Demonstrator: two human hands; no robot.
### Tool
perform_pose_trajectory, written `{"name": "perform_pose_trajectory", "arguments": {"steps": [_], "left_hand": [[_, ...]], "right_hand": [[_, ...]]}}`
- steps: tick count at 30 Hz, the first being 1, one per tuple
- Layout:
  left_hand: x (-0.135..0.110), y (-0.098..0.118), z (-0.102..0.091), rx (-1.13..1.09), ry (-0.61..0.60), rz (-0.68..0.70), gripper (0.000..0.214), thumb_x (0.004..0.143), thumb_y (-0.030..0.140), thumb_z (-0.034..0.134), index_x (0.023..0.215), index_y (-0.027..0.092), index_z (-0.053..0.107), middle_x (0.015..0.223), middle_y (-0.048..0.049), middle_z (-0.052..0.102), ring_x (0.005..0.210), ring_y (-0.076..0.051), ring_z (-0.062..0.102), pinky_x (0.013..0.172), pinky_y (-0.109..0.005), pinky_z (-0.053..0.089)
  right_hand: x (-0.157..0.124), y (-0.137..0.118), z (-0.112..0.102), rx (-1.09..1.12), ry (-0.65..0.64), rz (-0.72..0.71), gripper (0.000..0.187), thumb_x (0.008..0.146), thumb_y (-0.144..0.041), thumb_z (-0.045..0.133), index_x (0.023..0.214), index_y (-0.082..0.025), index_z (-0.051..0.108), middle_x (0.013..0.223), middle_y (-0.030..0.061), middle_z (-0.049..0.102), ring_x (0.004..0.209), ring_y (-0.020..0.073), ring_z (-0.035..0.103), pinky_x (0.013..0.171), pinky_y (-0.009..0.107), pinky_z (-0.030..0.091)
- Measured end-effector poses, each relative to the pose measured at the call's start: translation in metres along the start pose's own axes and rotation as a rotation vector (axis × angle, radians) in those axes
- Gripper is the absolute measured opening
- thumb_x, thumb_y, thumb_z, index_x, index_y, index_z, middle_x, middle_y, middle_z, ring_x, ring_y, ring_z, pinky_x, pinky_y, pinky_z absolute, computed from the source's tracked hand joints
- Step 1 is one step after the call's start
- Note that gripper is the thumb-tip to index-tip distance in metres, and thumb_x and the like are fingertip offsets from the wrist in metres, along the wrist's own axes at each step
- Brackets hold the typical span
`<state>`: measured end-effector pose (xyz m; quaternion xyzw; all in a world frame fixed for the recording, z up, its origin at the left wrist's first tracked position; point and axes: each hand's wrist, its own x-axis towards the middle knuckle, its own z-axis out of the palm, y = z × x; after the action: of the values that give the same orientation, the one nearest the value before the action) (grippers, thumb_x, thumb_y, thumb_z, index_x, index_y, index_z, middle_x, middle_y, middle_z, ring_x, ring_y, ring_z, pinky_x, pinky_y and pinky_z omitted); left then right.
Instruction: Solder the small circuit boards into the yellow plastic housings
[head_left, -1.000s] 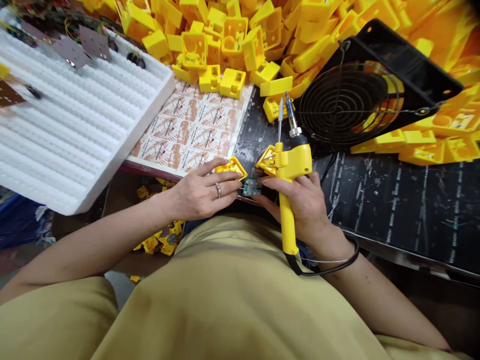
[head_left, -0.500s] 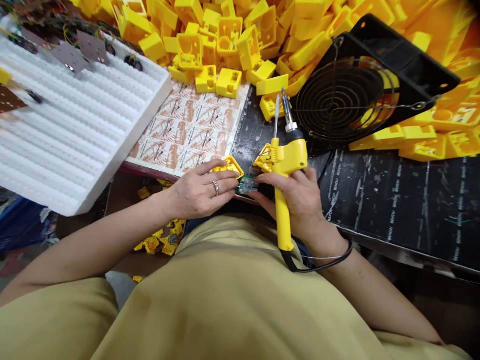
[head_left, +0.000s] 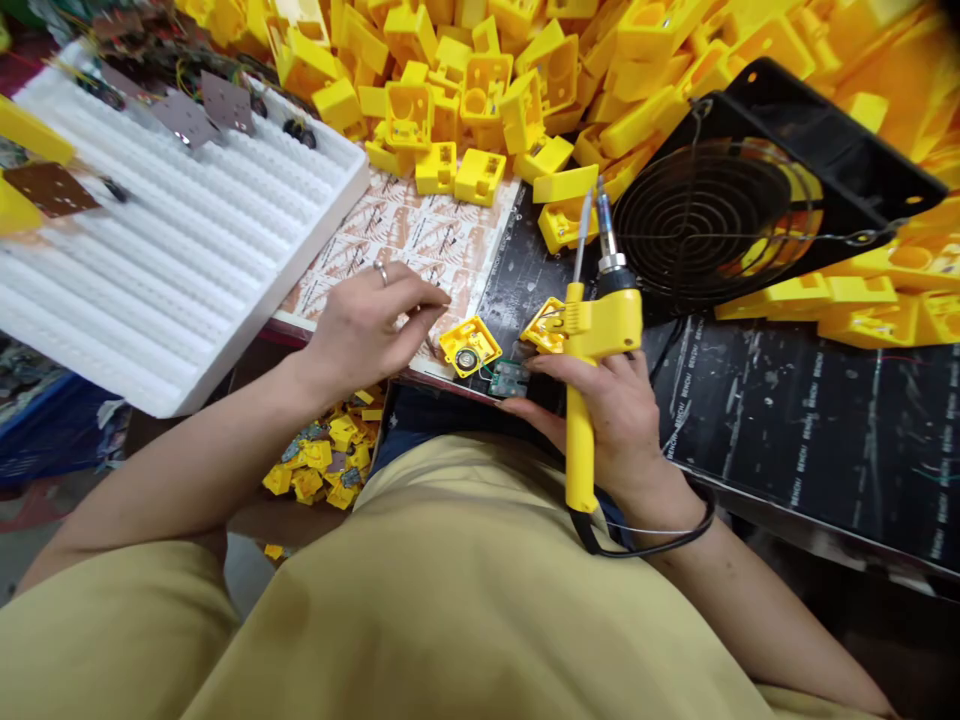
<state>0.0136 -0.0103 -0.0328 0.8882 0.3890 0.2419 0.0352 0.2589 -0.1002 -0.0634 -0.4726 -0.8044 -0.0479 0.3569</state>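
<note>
My right hand (head_left: 609, 415) grips a yellow soldering gun (head_left: 592, 330) by its handle, tip pointing away toward the fan, and its fingertips rest by a small green circuit board (head_left: 509, 378) at the table edge. A small yellow housing (head_left: 469, 347) with a round black part inside lies just left of the board. My left hand (head_left: 367, 325) hovers over the printed sheet (head_left: 397, 240) to the left of the housing, fingers loosely curled and holding nothing.
A large heap of yellow plastic housings (head_left: 480, 90) fills the back. A black fan (head_left: 720, 215) leans at the right. A white foam tray (head_left: 150, 260) with several small boards sits at the left. More yellow parts (head_left: 322, 465) lie below the table edge.
My left hand has let go of the small yellow housing and moved left and away from it, over the printed sheet. The right hand and soldering gun stay about where they were.
</note>
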Motion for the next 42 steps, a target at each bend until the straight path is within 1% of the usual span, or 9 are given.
{"name": "perform_pose_trajectory", "arguments": {"steps": [5,9,13,17,22,26,30,35,42], "left_hand": [[0.011,0.006,-0.007,0.021,-0.150,0.136,0.026,0.089,0.023,0.052,0.110,0.019,0.067,0.117,-0.0095,0.067,0.105,-0.024,0.062,0.091,-0.041,0.049],[0.006,0.037,-0.006,0.070,-0.257,0.330,0.027,0.083,0.021,0.055,0.107,0.019,0.068,0.113,-0.0109,0.067,0.099,-0.027,0.062,0.082,-0.042,0.053],[-0.002,0.037,0.003,0.173,-0.147,0.435,0.017,0.091,0.015,0.050,0.088,0.015,0.067,0.103,-0.0086,0.070,0.093,-0.021,0.064,0.082,-0.034,0.054],[-0.012,0.018,0.008,0.071,0.049,0.478,0.017,0.094,0.016,0.049,0.090,0.015,0.066,0.098,-0.0081,0.069,0.091,-0.015,0.065,0.081,-0.027,0.054],[-0.016,0.013,0.008,-0.057,0.082,0.383,0.012,0.090,0.011,0.053,0.094,0.013,0.064,0.086,-0.0059,0.070,0.080,-0.014,0.066,0.075,-0.025,0.055],[-0.013,0.017,0.007,-0.109,0.062,0.314,0.010,0.089,0.009,0.054,0.091,0.012,0.063,0.085,-0.0065,0.071,0.080,-0.015,0.067,0.074,-0.025,0.055],[-0.013,0.016,0.008,-0.192,0.070,0.196,0.010,0.088,0.010,0.055,0.093,0.013,0.063,0.084,-0.0033,0.073,0.081,-0.014,0.069,0.075,-0.023,0.054],[-0.018,0.016,0.019,-0.342,0.103,0.062,0.012,0.085,0.007,0.055,0.089,0.013,0.065,0.081,-0.0030,0.072,0.078,-0.013,0.069,0.072,-0.022,0.054],[-0.021,0.022,0.031,-0.720,0.083,-0.282,0.008,0.085,0.018,0.054,0.083,0.015,0.061,0.079,-0.0036,0.068,0.075,-0.013,0.066,0.070,-0.025,0.054]], "right_hand": [[0.003,0.005,-0.007,0.123,0.035,0.008,0.046,0.075,-0.029,0.079,0.112,-0.022,0.053,0.104,0.0059,0.069,0.095,0.0209,0.066,0.083,0.034,0.055],[0.009,0.011,-0.004,0.187,0.017,0.026,0.045,0.078,-0.018,0.075,0.116,-0.022,0.051,0.118,0.0099,0.067,0.107,0.0228,0.065,0.089,0.038,0.056],[0.015,0.012,-0.004,0.231,-0.009,-0.009,0.040,0.079,-0.010,0.070,0.113,-0.022,0.052,0.117,0.0090,0.067,0.107,0.0227,0.065,0.087,0.039,0.057],[0.020,0.009,-0.023,0.265,-0.039,-0.011,0.033,0.076,-0.014,0.076,0.103,-0.023,0.059,0.094,0.0034,0.072,0.083,0.0184,0.070,0.075,0.032,0.058],[0.030,0.007,-0.041,0.207,-0.051,0.001,0.030,0.076,-0.016,0.077,0.102,-0.021,0.061,0.083,0.0019,0.070,0.068,0.0134,0.065,0.067,0.025,0.054],[0.034,0.006,-0.018,0.253,-0.121,0.001,0.035,0.084,-0.019,0.068,0.115,-0.024,0.053,0.107,0.0050,0.068,0.090,0.0192,0.067,0.081,0.035,0.056],[0.037,0.000,0.012,0.287,-0.170,-0.061,0.045,0.084,-0.041,0.069,0.119,-0.023,0.047,0.104,0.0076,0.066,0.097,0.0243,0.064,0.087,0.044,0.055],[0.045,-0.006,0.027,0.319,-0.140,-0.012,0.046,0.087,-0.040,0.065,0.123,-0.022,0.042,0.112,0.0099,0.064,0.096,0.0229,0.064,0.083,0.037,0.055],[0.048,-0.001,0.029,0.344,-0.134,-0.049,0.039,0.087,-0.031,0.065,0.120,-0.021,0.046,0.102,0.0061,0.065,0.092,0.0198,0.065,0.080,0.031,0.054]]}}
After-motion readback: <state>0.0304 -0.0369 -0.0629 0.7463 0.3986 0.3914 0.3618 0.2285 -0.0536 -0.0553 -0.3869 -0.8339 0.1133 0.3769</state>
